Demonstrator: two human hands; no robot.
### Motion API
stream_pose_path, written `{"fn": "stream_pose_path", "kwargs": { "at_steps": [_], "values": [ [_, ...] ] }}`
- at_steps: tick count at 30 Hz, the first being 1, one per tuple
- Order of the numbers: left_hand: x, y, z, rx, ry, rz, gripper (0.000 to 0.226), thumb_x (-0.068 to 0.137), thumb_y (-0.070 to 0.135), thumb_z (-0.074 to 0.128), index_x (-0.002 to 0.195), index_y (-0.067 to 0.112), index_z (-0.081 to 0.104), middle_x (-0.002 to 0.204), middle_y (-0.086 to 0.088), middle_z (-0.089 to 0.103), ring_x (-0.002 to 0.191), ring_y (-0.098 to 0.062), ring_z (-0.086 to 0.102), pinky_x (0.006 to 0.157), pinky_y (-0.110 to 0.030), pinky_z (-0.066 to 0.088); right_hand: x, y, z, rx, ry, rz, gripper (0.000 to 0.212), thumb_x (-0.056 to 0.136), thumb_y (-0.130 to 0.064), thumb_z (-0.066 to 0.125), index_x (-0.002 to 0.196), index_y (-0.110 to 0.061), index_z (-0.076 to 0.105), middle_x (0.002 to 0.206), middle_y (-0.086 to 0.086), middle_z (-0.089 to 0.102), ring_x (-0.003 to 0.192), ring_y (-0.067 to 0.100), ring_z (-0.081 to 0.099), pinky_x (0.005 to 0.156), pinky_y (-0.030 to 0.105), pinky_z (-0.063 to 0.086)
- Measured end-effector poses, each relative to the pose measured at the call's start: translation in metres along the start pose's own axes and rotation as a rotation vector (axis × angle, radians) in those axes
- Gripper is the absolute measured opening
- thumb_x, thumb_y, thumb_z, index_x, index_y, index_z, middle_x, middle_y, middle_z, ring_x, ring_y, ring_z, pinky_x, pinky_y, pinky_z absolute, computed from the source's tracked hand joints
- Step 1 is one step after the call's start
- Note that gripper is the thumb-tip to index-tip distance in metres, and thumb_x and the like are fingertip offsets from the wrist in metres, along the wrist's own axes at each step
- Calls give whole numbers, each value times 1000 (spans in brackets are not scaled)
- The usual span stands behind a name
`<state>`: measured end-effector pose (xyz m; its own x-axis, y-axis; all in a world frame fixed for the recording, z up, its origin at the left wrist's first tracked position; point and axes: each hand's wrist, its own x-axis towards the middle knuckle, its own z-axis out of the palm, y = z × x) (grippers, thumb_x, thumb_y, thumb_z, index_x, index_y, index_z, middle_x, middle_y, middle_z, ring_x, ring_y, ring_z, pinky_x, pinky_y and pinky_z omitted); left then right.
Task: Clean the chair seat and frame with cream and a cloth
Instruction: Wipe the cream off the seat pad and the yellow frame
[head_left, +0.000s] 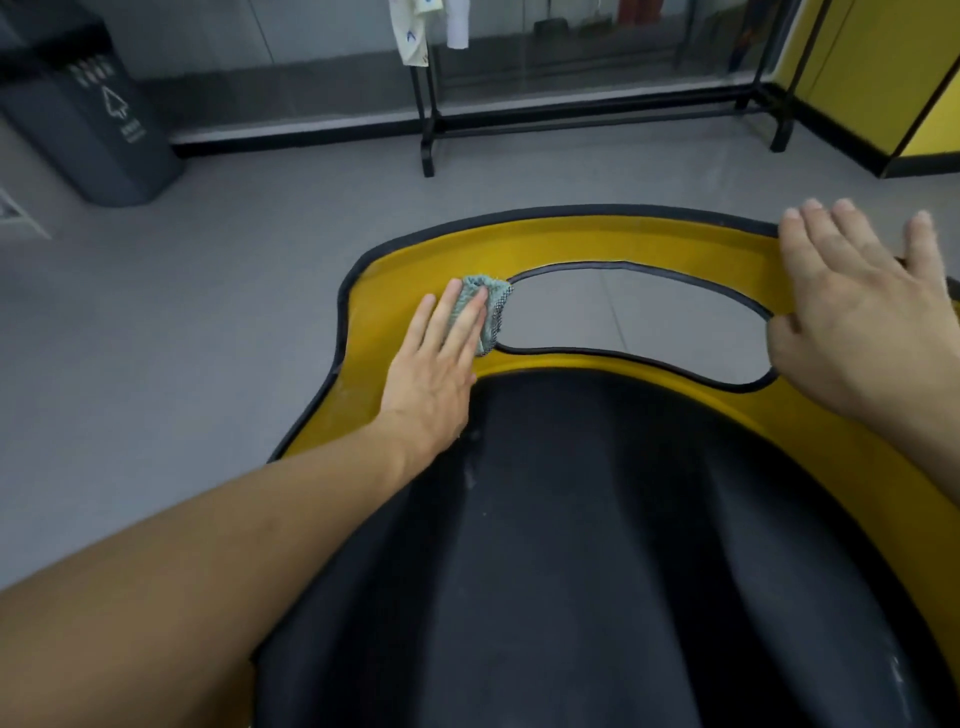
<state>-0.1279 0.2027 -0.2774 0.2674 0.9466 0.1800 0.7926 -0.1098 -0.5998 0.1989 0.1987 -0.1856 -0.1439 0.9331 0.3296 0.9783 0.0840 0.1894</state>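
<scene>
Left hand (436, 364): fingers straight, pressing the cloth (485, 312) under its fingertips onto the yellow chair frame (571, 241).
Right hand (852, 306): fingers spread flat, resting on the frame.

left grip (436, 364) flat, fingers straight (arm outstretched); right grip (857, 312) flat, fingers spread.

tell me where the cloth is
Head view: the cloth sits under the fingers of the left hand on the yellow frame, at the cutout's left end.

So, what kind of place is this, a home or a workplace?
Probably a workplace or public building, not a home, though I cannot be sure. A grey recycling bin stands on a plain grey floor, and cloths hang on a black metal rack before a glass wall.
</scene>
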Motion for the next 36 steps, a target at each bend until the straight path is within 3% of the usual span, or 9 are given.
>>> {"fn": "stream_pose_path", "kwargs": {
  "at_steps": [6, 11, 17, 20, 23, 27, 29, 32, 36],
  "values": [
    [-15, 34, 22, -34, -160, 18, 64, 105, 30, 11, 155, -3, -9, 162, -21, -24, 147, -44, -26, 123, -54, -3, -2, 7, 6, -31, 27, -49, 76, 82, -27, 36, 152, -4, 21, 157, 19, 29, 147, 32, 22, 118, 57, 8],
    [-10, 16, 23, 102, -202, 254, 63, 104, 32, 14, 157, 1, 1, 165, -20, -16, 149, -43, -23, 122, -55, -6, -1, 7, 10, -16, 81, -46, 74, 82, -26, 36, 151, -3, 22, 157, 19, 30, 147, 33, 23, 118, 58, 8],
    [-13, -9, 21, 436, -204, 346, 73, 104, 47, 14, 153, 5, -18, 161, -17, -29, 141, -45, -37, 115, -60, -22, 1, 7, 18, 17, 56, -21, 77, 79, -28, 35, 151, -3, 20, 157, 19, 28, 147, 33, 21, 118, 61, 8],
    [-39, -24, 27, 504, -224, 326, 76, 103, 49, 13, 151, 1, -21, 158, -23, -33, 137, -48, -41, 113, -62, -23, 0, 2, 8, 83, 22, 2, 77, 82, -21, 49, 151, -3, 18, 158, 22, 22, 147, 37, 15, 116, 66, 16],
    [-71, -48, 32, 485, -223, 291, 77, 103, 46, 12, 149, -1, -27, 155, -24, -37, 137, -47, -41, 112, -62, -26, -27, -53, -3, 203, -66, -120, 85, 82, -15, 60, 155, -7, 19, 163, 15, 12, 151, 30, 9, 122, 51, 9],
    [-92, -67, 27, 401, -208, 233, 78, 104, 52, 9, 150, 1, -29, 159, -18, -33, 141, -42, -38, 113, -59, -26, -80, -179, 6, 648, -356, -436, 75, 94, -11, 46, 158, -20, 7, 165, -6, -1, 151, 8, -2, 114, 16, -3],
    [-99, -73, 22, 379, -199, 227, 80, 104, 54, 11, 151, 2, -28, 160, -18, -32, 142, -42, -37, 115, -59, -24, -88, -231, 20, 782, -400, -439, 73, 97, -8, 40, 158, -20, 2, 165, -7, -7, 150, 6, -6, 113, 16, -3],
    [-114, -83, 16, 305, -200, 210, 77, 104, 49, 14, 152, 4, -26, 160, -18, -32, 143, -43, -36, 117, -60, -19, -90, -284, 35, 857, -418, -443, 76, 97, -3, 37, 158, -18, -6, 164, -5, -14, 150, 8, -11, 121, 27, -3],
    [-124, -105, 19, -42, -141, 245, 70, 103, 37, 23, 159, 11, -11, 166, -11, -18, 150, -37, -24, 121, -59, -7, -86, -314, 48, 884, -344, -456, 82, 93, -1, 40, 157, -18, -7, 163, -2, -22, 149, 12, -17, 124, 37, 7]
  ]
}}
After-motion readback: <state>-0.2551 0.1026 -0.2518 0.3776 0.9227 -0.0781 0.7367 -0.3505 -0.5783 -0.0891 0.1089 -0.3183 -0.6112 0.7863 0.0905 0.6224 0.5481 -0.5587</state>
